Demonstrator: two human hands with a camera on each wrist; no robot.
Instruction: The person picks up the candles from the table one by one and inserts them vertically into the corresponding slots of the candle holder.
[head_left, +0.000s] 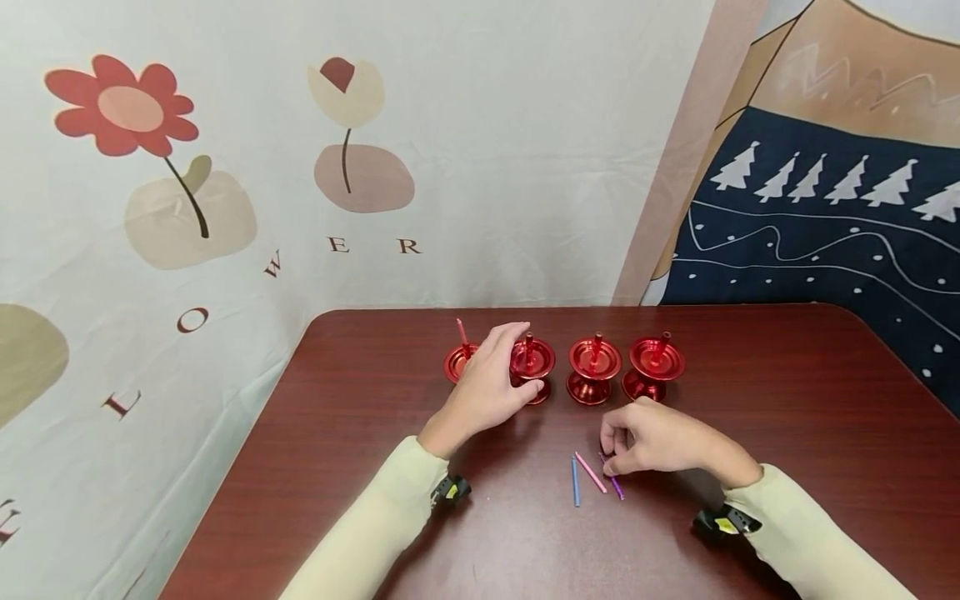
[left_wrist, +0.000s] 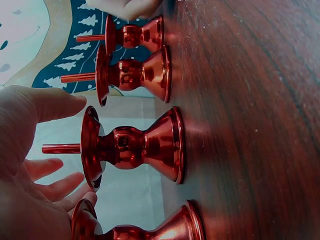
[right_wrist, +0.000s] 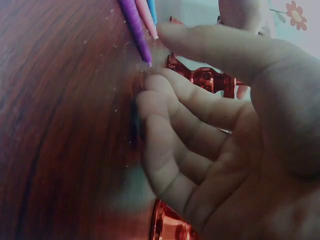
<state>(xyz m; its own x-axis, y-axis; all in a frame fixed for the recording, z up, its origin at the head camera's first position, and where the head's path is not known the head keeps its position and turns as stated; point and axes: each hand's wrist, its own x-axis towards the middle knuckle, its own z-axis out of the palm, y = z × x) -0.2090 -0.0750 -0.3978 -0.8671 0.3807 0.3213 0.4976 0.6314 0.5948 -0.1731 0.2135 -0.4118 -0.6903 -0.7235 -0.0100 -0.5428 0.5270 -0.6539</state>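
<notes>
Pale-yellow cloth sleeves [head_left: 375, 517] lead to a spread, empty left hand [head_left: 487, 385] beside red metal candle holders [head_left: 595, 358] and a right hand [head_left: 660, 437] whose parted thumb and fingers straddle a slim purple wax candle [head_left: 617, 487] on the brown wooden table [head_left: 510, 533]. It looks light, stiff, snappable, best pinched mid-shaft; fingers partly hide it, leaving contact unclear.

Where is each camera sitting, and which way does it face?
Head: worn there, facing forward and down at the table; both sleeves, left fingers and right fingers show.
Left wrist: worn there, looking across the red candle holders; left fingers show close up.
Right wrist: worn there, looking toward the purple candle; curled right fingers show large.
Shared: head and left wrist views both show four red candle holders.
</notes>
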